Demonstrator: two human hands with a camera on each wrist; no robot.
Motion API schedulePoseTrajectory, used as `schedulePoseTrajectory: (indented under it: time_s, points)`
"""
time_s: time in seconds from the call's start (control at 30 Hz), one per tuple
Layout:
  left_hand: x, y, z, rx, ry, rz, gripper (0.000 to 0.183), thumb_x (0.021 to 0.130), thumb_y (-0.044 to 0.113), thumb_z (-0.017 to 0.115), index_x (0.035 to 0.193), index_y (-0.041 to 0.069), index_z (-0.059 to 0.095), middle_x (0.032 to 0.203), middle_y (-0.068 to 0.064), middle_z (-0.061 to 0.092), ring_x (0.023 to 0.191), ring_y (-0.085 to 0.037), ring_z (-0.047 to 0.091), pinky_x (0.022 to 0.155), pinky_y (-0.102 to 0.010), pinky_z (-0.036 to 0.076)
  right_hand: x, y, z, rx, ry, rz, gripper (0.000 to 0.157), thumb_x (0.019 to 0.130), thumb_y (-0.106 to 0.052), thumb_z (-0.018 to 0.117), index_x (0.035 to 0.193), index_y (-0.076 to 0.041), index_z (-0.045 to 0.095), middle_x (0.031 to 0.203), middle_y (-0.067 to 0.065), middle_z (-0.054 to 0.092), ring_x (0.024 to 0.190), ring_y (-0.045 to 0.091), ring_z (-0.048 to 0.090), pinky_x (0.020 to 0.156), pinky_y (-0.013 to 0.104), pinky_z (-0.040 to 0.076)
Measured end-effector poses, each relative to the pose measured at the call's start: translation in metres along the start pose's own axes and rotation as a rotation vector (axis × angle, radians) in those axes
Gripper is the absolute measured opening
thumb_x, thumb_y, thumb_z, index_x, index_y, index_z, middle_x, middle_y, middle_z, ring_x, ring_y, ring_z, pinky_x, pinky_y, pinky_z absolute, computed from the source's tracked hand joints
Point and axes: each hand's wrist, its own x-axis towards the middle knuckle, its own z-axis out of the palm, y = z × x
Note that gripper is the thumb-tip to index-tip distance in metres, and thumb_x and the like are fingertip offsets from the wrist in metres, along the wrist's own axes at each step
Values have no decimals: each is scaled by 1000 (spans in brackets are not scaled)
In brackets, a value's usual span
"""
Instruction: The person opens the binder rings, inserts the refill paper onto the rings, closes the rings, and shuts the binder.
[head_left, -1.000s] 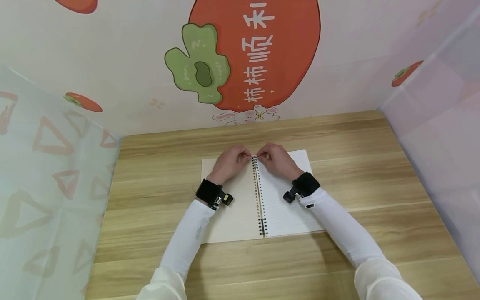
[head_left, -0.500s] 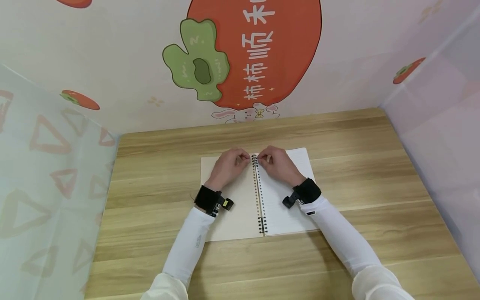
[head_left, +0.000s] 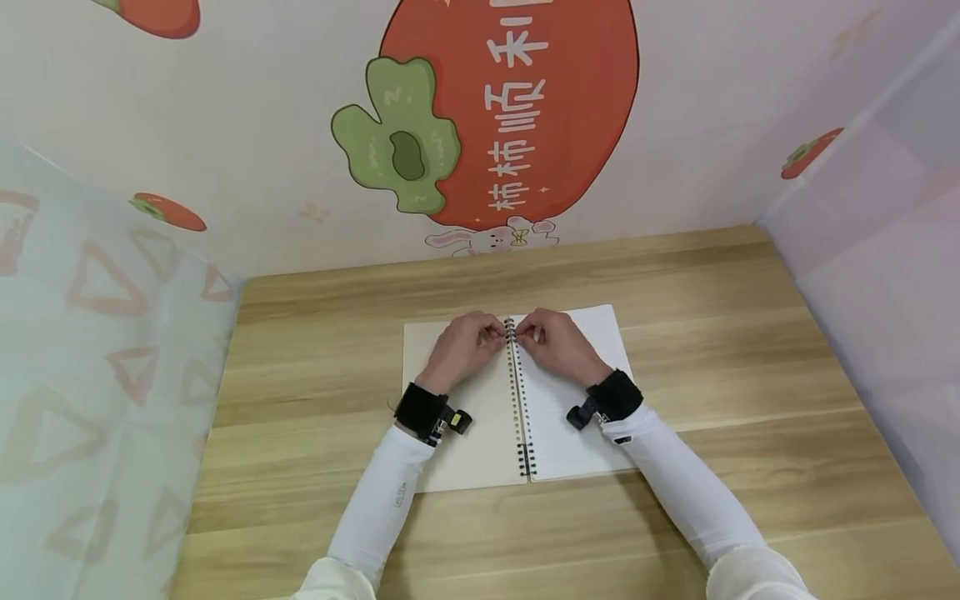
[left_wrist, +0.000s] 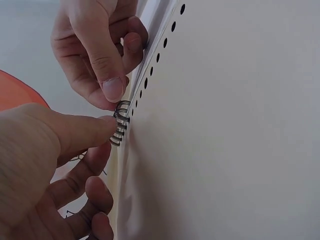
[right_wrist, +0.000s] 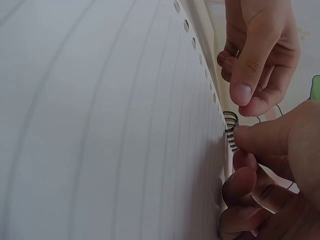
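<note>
A spiral notebook lies open on the wooden table, its plain cream sheet (head_left: 476,450) on the left and its lined white page (head_left: 581,454) on the right. Punched holes run down both inner edges. Short black binding rings (head_left: 510,326) join the halves at the far end of the spine; more black rings (head_left: 527,460) sit at the near end. My left hand (head_left: 467,348) pinches the far rings from the left, thumb against the coil (left_wrist: 120,125). From the right, my right hand (head_left: 561,343) pinches the same rings (right_wrist: 231,125), its other fingers curled.
The wooden table (head_left: 315,358) extends around the notebook. A printed wall (head_left: 262,125) with a large persimmon picture stands behind it, and side walls (head_left: 885,275) flank it. Each wrist wears a black strap with a small camera.
Both hands have slid slightly toward me along the far rings, leaving the coil's top end showing above the fingertips. The head view has shifted a little.
</note>
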Motion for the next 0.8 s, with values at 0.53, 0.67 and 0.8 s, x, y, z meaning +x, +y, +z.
schedulePoseTrajectory:
  time_s: [0.53, 0.67, 0.8]
  points:
    - [1, -1, 5, 43, 11, 22, 6, 93, 25, 75, 96, 21, 79, 90, 10, 70, 81, -7, 60, 73, -30, 50, 1, 5, 4, -56, -25, -24, 8, 93, -12, 72, 97, -10, 79, 86, -1, 67, 71, 14, 57, 63, 31, 47]
    - [2, -1, 6, 39, 18, 25, 5, 93, 24, 76, 94, 21, 79, 89, 10, 71, 81, -7, 61, 72, -30, 50, 1, 3, 4, -56, -21, -23, 8, 93, -12, 72, 96, -10, 79, 86, 0, 67, 70, 14, 57, 63, 31, 47]
    - [2, -2, 7, 43, 23, 26, 4, 93, 23, 76, 93, 22, 80, 89, 11, 70, 80, -7, 61, 71, -30, 49, 1, 3, 4, -57, -15, -27, 7, 93, -12, 73, 96, -10, 79, 85, -1, 67, 69, 14, 57, 62, 31, 47]
